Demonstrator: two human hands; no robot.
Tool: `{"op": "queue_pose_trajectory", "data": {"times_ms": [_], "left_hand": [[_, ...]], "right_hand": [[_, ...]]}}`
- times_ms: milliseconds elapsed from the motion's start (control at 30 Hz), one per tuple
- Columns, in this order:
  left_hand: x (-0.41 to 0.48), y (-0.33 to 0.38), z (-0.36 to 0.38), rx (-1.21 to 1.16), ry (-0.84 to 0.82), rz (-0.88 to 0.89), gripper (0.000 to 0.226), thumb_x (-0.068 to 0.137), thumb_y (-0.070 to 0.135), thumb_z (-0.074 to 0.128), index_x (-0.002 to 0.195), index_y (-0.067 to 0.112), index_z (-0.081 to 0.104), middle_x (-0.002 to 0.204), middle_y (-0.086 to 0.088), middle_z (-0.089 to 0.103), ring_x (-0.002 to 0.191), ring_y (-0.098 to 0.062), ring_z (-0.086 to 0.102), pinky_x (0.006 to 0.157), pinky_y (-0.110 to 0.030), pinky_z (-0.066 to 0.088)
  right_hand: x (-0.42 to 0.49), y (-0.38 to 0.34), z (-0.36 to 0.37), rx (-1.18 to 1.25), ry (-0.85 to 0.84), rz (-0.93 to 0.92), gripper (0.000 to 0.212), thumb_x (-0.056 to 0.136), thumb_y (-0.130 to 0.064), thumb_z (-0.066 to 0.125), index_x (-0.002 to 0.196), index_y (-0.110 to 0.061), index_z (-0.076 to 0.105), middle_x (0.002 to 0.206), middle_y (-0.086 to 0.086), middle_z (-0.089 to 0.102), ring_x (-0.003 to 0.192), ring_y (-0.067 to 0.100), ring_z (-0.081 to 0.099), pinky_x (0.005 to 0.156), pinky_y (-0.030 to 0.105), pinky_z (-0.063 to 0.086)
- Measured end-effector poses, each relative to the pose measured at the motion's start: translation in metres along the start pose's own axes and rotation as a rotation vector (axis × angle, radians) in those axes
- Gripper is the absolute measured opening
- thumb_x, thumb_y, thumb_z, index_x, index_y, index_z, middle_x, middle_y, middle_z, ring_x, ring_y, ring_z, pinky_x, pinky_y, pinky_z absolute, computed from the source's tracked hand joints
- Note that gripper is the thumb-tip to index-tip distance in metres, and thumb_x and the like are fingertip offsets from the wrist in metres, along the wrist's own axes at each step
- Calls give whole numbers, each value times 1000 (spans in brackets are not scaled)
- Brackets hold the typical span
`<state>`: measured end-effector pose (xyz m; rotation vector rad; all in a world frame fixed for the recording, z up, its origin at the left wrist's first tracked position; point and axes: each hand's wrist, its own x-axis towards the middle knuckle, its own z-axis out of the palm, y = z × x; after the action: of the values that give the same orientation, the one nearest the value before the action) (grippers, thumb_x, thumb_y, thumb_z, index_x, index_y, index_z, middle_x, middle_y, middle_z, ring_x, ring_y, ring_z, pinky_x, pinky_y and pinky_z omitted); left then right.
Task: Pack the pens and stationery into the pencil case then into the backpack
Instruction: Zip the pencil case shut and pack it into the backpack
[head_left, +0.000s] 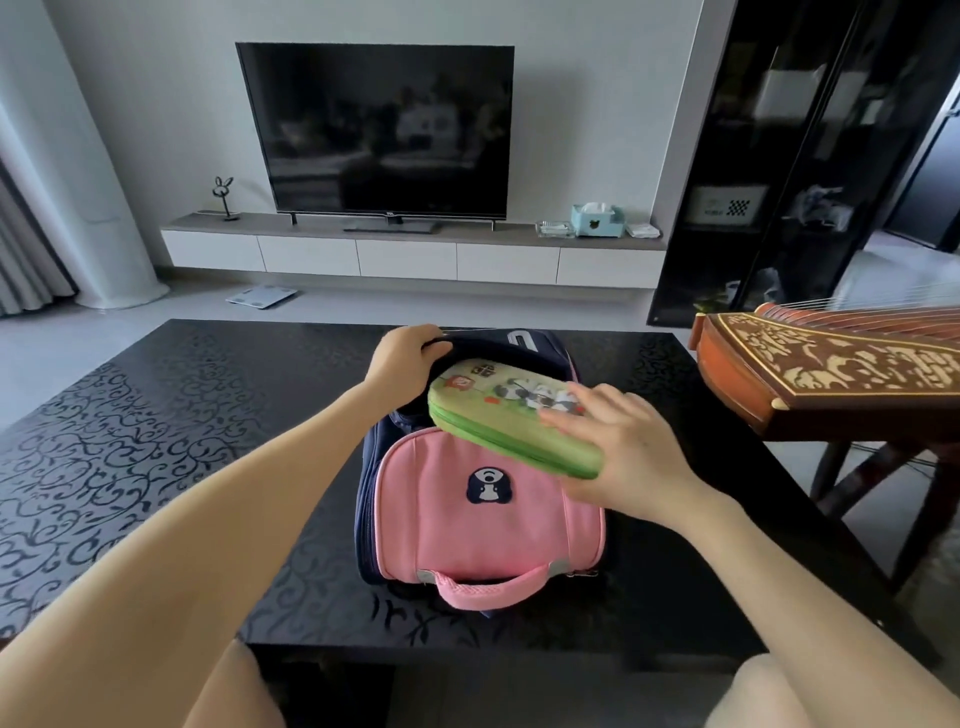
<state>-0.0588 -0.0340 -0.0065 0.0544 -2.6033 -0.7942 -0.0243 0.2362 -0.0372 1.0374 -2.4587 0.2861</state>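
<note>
Black patterned table (156, 426), pink and navy backpack (483, 525) lying on it

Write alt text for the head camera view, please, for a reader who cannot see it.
A person's right hand slides a closed green pencil case into a pink and navy backpack lying on a black patterned table, while the left hand holds the opening wide. A dark television stands behind.

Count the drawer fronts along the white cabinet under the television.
5. They run in a row along the cabinet: far left, left of centre, centre, right of centre, far right.
</note>
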Motion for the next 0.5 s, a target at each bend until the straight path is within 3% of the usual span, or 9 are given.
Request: {"op": "queue_pose_trajectory", "data": {"times_ms": [67, 167, 233, 300, 333, 400, 500], "left_hand": [[-4, 1, 0, -27, 4, 18, 23, 93, 22, 53, 90, 3, 65, 80, -11, 64, 74, -28, 55, 65, -33, 39], [-9, -6, -6, -34, -47, 44, 19, 92, 18, 53, 85, 2, 62, 68, -2, 55, 66, -23, 47, 56, -30, 35], [-10, -15, -9, 33, -109, 75, 17, 92, 17, 53, 87, 5, 63, 72, -2, 56, 69, -22, 47, 66, -32, 40], [-10, -19, -7, 156, -154, 130, 16, 93, 20, 52, 93, 9, 63, 86, -5, 63, 78, -23, 52, 86, -37, 40], [-9, -17, -4, 213, -169, 165, 16, 92, 22, 52, 96, 10, 63, 93, -5, 65, 85, -25, 54, 89, -38, 38], [-3, -7, 6, 275, -212, 264, 19, 90, 25, 55, 102, 12, 62, 102, -6, 65, 97, -26, 56, 84, -33, 38], [7, 16, 27, 296, -277, 387, 26, 88, 31, 58, 109, 16, 60, 106, -7, 66, 100, -28, 57, 83, -36, 44]], "right_hand": [[25, -8, 16, 3, -36, -52, 63, 60, -48, 56, 120, -30, 62, 124, 12, 60, 104, 32, 56, 89, 44, 46], [44, -12, 40, -1, -58, -165, 55, 66, -42, 63, 120, -27, 62, 128, 9, 59, 114, 33, 54, 99, 47, 40], [38, -3, 50, -36, 34, -165, 49, 71, -40, 66, 117, -22, 64, 125, 5, 62, 115, 28, 56, 103, 45, 38], [25, 4, 52, -20, 176, -36, 45, 76, -46, 61, 112, -19, 67, 117, 2, 66, 105, 25, 60, 93, 40, 43], [18, 4, 53, 16, 225, 55, 47, 76, -49, 59, 111, -18, 67, 113, 1, 66, 98, 24, 60, 85, 38, 46], [9, 0, 59, 94, 271, 194, 50, 74, -49, 62, 110, -15, 66, 110, 0, 64, 94, 22, 58, 78, 35, 50], [4, -10, 73, 315, 313, 339, 49, 72, -30, 76, 116, -12, 61, 119, 2, 59, 107, 21, 54, 91, 37, 49]]}}
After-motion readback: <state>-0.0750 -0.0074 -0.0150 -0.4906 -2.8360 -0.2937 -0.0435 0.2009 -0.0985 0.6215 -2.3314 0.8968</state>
